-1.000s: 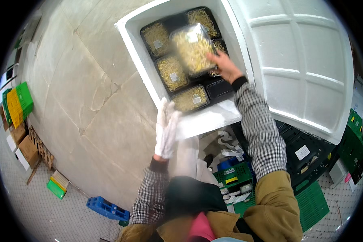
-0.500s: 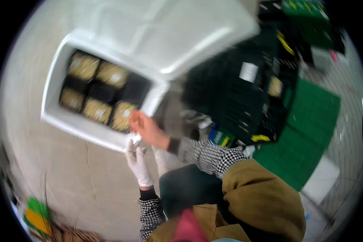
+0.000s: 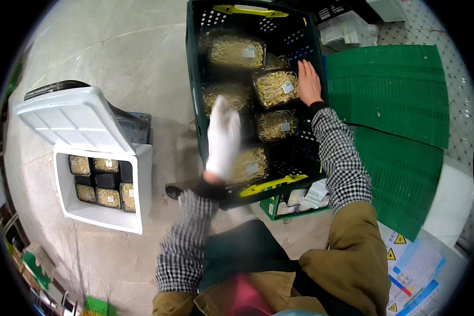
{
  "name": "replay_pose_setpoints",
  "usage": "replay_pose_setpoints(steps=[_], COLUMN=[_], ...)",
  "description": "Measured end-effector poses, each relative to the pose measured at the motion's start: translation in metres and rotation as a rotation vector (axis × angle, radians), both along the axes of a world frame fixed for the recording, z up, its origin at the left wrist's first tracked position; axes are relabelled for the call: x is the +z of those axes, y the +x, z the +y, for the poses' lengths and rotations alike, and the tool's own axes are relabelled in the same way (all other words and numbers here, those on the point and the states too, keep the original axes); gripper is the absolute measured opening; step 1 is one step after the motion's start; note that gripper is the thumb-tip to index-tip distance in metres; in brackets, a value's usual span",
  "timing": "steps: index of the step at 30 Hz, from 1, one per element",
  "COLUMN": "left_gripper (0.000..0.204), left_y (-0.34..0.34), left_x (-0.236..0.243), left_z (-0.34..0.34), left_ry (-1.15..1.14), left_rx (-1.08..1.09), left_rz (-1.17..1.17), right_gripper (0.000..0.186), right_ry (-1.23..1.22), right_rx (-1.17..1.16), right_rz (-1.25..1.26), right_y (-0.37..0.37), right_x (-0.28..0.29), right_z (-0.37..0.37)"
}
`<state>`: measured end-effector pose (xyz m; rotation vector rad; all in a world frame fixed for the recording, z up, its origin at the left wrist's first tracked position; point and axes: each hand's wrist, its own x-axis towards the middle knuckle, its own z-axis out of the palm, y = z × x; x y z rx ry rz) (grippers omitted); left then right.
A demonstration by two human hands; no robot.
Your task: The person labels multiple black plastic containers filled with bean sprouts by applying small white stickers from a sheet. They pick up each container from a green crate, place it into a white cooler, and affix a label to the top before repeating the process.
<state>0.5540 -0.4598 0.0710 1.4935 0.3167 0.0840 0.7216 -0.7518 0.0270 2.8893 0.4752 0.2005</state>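
Note:
A dark green crate [image 3: 197,126] with yellow handles holds several clear-lidded packs of pale sprouts [image 3: 276,125]. My bare right hand [image 3: 309,83] reaches in at the right wall, fingers stretched out beside the middle right pack [image 3: 275,89]; whether its fingertips touch the pack is unclear. My left hand [image 3: 222,137] in a white glove is over the left side of the crate, near a pack [image 3: 229,95], its fingers blurred by motion. At left, a white foam box [image 3: 142,195] with raised lid [image 3: 68,118] holds more packs [image 3: 108,197] in black trays.
A wheeled metal thing [image 3: 137,126] stands behind the foam box. Green plastic mats [image 3: 384,95] and a white block [image 3: 445,203] are at right. A smaller green crate [image 3: 271,205] with packages sits below the large one. Printed sheets [image 3: 411,263] lie at lower right.
My view has turned from the foam box, now at left, to the green crate. The pack my right hand held earlier is out of it; both hands have moved over the crate.

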Motion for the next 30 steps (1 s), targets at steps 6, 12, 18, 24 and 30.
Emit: replay_pose_setpoints(steps=[6,12,18,24,30], left_gripper=[0.052,0.021,0.018,0.03,0.025], left_y=[0.168,0.185,0.069,-0.137,-0.371], left_x=[-0.083,-0.143,0.043,0.097,0.007], left_z=[-0.012,0.02,0.024,0.185,0.331], left_ry=[-0.601,-0.587,-0.729,-0.503,-0.191], left_rx=[0.394,0.314,0.332,0.722,1.087], left_rz=[0.551,0.349,-0.019,0.095,0.296], right_gripper=[0.039,0.021,0.024,0.031,0.017], right_ry=[0.055,0.517,0.757,1.112,1.036], right_rx=[0.255,0.444,0.047,-0.167,0.233], right_rz=[0.33,0.509,0.599,0.891,1.294], right_y=[0.039,-0.025,-0.088,-0.137,-0.198], right_x=[-0.004,0.088,0.157,0.185,0.124], right_z=[-0.017,0.006,-0.063,0.027,0.353])
